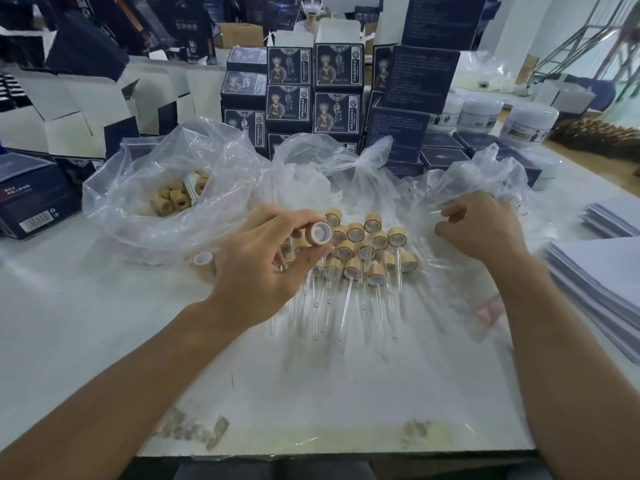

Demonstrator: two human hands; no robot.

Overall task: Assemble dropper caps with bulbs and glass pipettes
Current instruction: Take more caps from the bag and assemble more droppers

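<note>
My left hand point(263, 261) pinches a wooden dropper cap point(317, 234) between thumb and fingers, its white inside turned toward me. Just beyond it lies a heap of assembled droppers point(363, 251), wooden caps with glass pipettes pointing toward me. My right hand point(479, 226) reaches into a clear plastic bag point(485, 188) at the right, fingers curled at a thin glass pipette point(437, 212); the grip itself is hard to make out. One loose cap point(202, 261) lies on the table left of my left hand. A clear bag point(166, 188) at the left holds several wooden caps point(173, 199).
Stacks of dark blue printed boxes point(311, 91) stand behind the bags. White jars point(526, 123) sit at the back right. Piles of white paper sheets point(602, 271) lie at the right edge. Open cartons point(69, 109) fill the back left. The white table point(104, 323) extends toward me.
</note>
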